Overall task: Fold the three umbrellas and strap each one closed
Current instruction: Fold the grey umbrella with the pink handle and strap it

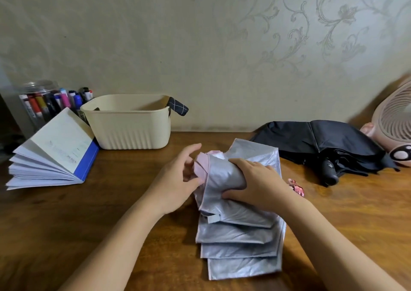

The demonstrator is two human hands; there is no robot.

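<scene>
Silver umbrella: it lies in the middle of the table, in front of the person. The top part is rolled into a bundle. The lower panels lie flat, one over the other, pointing toward the person.
Pink end: the pink inner cloth shows at the left end of the bundle.
Strap: a small silver tab hangs loose at the edge of one panel, not fastened.
Right hand: it is clamped around the rolled bundle, fingers over the top and thumb below.
Left hand: it is at the pink end with fingers loosely bent, and the thumb touches the cloth. I cannot tell if it pinches the cloth.
Black umbrella: on the table to the right, near the wall. The cloth is loose and spread, and the handle points to the front.
Checked umbrella: its dark end sticks out over the right rim of the basket.
Basket: cream colour, behind and left of the hands, by the wall.
Book: open with fanned pages, just left of the basket.
Jar: clear, full of markers, behind the book.
Fan: pink, at the far right edge, beside the black umbrella.
</scene>
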